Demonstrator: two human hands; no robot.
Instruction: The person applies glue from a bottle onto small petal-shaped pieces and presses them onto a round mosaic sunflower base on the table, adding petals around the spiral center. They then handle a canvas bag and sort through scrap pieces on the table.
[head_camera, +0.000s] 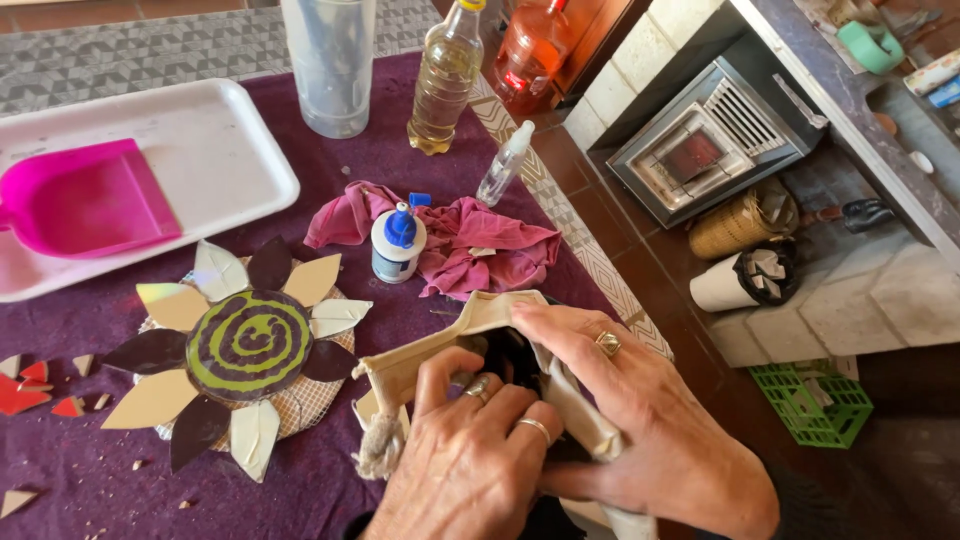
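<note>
Risk of nudging glue bottle (397, 243): left hand (470, 455), right hand (640, 420) both gripping beige cloth bag (440, 345), close beside mosaic flower (235, 350).

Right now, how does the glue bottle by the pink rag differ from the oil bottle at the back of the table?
The glue bottle is short, squat and white with a blue nozzle cap; the oil bottle is tall, slim and clear with a yellow cap. The glue bottle hides its contents, while the oil bottle shows pale yellow liquid. The glue bottle touches the pink rag; the oil bottle stands apart from it. Both stand upright on the purple cloth.
</note>
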